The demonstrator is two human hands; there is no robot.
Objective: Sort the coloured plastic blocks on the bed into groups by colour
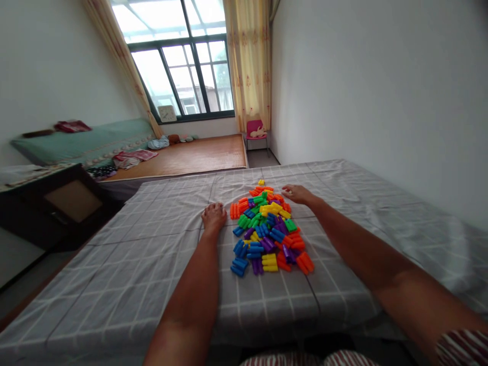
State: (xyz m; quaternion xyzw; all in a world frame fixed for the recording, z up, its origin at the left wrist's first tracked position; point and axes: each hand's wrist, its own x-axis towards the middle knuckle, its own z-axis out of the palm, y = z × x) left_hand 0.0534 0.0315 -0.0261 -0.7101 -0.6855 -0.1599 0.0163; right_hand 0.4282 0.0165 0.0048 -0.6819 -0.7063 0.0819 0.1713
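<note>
A heap of plastic building blocks [263, 232] in blue, green, yellow, orange and purple lies on the grey checked cloth [152, 264]. Many look like short rows of joined tubes with tapered tips. My left hand [214, 217] rests palm down on the cloth, left of the heap near some orange blocks [239, 208], fingers apart and holding nothing. On the far right side of the heap is my right hand [298, 194], its fingers loosely bent towards the blocks, with nothing visible in them. One yellow block [261, 182] lies by itself just beyond the heap.
Past the cloth-covered surface stands a bed with a brown mat [206, 155] and clothes [133, 157] on it. A dark cabinet [72, 201] is at the left. A pink chair [254, 127] holds a soft toy, and a white wall [373, 101] runs along the right.
</note>
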